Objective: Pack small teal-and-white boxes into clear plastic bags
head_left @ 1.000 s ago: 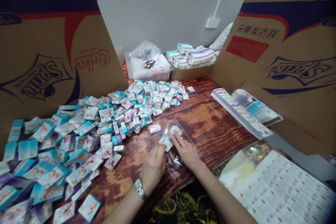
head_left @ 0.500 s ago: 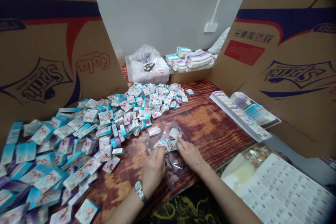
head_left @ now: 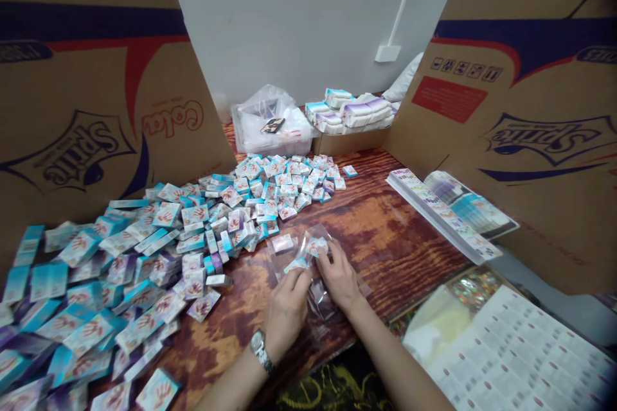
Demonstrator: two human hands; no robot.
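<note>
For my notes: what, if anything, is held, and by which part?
Left hand: fingers at the near edge of one packet. Right hand: right edge of another packet. Whether they grip packets or clear plastic cannot be told.

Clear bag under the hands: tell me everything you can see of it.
The clear bag looks like thin, colourless plastic, creased and glossy, with bright glints on its near part. It lies roughly flat on the table. The left hand and right hand are at it, though their exact grip is hard to make out. Blue-and-white packs show by the fingertips; whether they are inside I cannot tell.
</note>
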